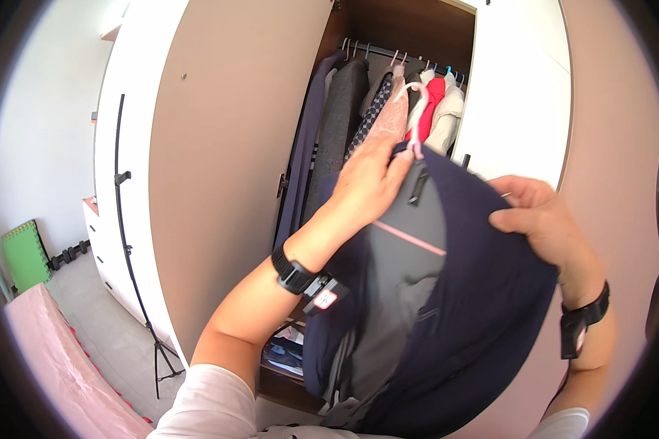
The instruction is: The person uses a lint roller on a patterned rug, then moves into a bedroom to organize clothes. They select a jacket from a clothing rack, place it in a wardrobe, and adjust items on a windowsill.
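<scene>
A navy jacket (483,296) with a grey lining hangs on a pink clothes hanger (415,129) in front of me. My left hand (370,178) grips the jacket's collar together with the neck of the hanger, just below the hook. On the other side, my right hand (532,211) pinches the jacket's shoulder between thumb and fingers. The hanger's hook is free of the rail (381,51) and appears in front of the hung clothes. A pink bar of the hanger (409,237) shows across the lining, and the jacket's lower end runs out of view.
An open wardrobe door (225,164) stands at the left. Inside the wardrobe, several garments (340,104) hang on the rail, with folded items (285,354) on a low shelf. A black tripod (137,285) stands left of the door, near a pink-covered surface (60,362).
</scene>
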